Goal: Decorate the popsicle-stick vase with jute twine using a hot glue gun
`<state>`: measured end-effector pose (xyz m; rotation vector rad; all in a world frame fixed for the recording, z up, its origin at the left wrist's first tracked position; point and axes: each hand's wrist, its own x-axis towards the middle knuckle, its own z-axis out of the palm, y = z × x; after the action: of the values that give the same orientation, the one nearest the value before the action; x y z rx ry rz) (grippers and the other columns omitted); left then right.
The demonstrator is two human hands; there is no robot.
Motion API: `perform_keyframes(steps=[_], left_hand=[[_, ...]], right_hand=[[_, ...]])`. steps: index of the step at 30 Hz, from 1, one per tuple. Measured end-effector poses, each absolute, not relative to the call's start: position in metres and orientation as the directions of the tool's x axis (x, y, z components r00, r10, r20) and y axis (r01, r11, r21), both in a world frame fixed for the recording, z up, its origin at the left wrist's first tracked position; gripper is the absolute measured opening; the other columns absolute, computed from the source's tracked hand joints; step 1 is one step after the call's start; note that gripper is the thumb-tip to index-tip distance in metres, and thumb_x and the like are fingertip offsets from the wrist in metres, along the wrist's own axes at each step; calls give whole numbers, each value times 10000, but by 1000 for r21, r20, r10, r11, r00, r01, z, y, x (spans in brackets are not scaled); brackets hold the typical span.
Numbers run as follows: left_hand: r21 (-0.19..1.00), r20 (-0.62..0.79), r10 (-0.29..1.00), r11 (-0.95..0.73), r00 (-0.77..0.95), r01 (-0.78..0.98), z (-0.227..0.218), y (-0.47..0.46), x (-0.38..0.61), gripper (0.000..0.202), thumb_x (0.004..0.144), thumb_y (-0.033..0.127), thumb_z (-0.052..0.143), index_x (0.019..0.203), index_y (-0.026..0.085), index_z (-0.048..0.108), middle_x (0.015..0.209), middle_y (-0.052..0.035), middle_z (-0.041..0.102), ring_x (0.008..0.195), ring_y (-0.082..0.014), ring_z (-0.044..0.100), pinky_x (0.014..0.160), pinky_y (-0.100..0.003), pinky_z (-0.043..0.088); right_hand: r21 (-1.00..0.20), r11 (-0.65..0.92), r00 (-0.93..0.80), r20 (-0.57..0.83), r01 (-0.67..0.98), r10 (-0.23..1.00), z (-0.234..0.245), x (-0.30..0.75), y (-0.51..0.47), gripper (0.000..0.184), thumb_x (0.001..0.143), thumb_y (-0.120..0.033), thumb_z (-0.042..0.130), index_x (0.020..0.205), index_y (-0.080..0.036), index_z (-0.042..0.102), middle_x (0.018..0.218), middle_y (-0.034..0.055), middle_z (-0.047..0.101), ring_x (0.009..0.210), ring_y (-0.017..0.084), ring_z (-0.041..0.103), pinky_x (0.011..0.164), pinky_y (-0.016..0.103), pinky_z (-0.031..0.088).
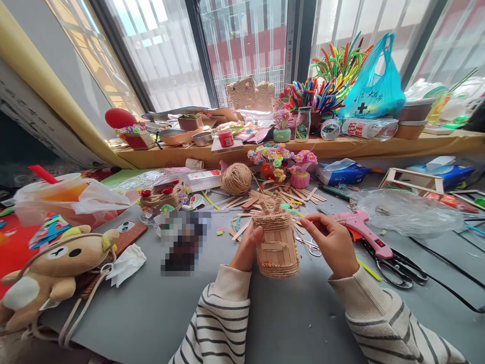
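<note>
My left hand (246,248) is closed on the left side of a small twine-wrapped craft-stick container (278,245), thumb on its front. Rows of twine band its top and base, with bare wooden sticks between and a short strip across the middle. To the right of the container, my right hand (335,244) is pinched, fingertips just off its upper corner; what they hold, if anything, is too small to make out. A pink glue gun (366,227) lies beside that hand, with black-handled scissors (403,273) below it. Behind the container are loose craft sticks (303,194) and a ball of twine (236,179).
On the left lie a bear plush bag (56,268), a phone (131,235) and a crumpled tissue (127,263). Black cables (447,273) and a clear plastic bag (409,212) are at the right. Craft flowers (271,156) and a cluttered windowsill (170,157) stand behind.
</note>
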<state>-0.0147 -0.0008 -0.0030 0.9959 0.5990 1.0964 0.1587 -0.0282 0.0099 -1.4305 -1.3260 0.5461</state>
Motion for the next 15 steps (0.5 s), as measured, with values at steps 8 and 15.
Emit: perform_keyframes(steps=[8,15], left_hand=[[915,182,940,-54,289,-400,-5,-3,-11,618,641,518,605,1136,159,512,1132,-100,589,1122,-298,473,944,-396,343],[928,168,924,-31,343,-371,-7,-1,-13,617,623,531,611,1110,166,511,1109,-100,591,1049,-295,513,855,-378,394]], right_hand=[[-872,156,303,322,463,897,5,159,-25,350,706,-509,552,744,-170,630,656,31,636,591,143,553,546,265,411],[-831,231,325,432,506,842,3,158,-26,316,724,-477,552,732,-169,621,615,19,613,529,118,521,500,244,408]])
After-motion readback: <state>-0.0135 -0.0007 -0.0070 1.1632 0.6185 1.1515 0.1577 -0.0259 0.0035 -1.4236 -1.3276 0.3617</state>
